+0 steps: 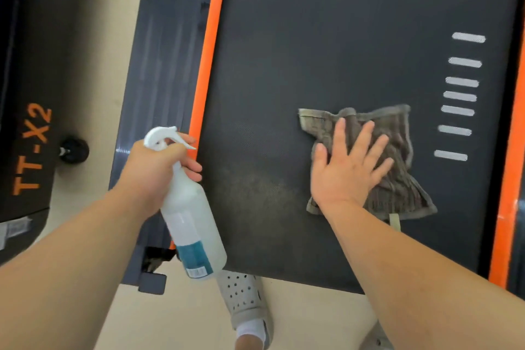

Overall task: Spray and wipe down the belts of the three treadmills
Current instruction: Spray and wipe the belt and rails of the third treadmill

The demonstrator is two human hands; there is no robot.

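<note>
On the dark belt (pixel 341 37) of one treadmill, as seen from the head camera, one brown cloth (pixel 397 179) is spread flat and is pressed down by the right hand (pixel 346 167), its fingers straight and splayed. One white spray bottle (pixel 193 221) is gripped round the neck by the left hand (pixel 150 167) and is held tilted over the belt's left edge. Two orange strips (pixel 210 37) are seen, one along each side of the belt, and seven white dashes (pixel 460 96) are printed just beside the cloth. A second treadmill (pixel 28 94), lettered TT-X2, is seen at the left across pale floor (pixel 312 321). One grey perforated shoe (pixel 244 298) is seen below the belt's end.
</note>
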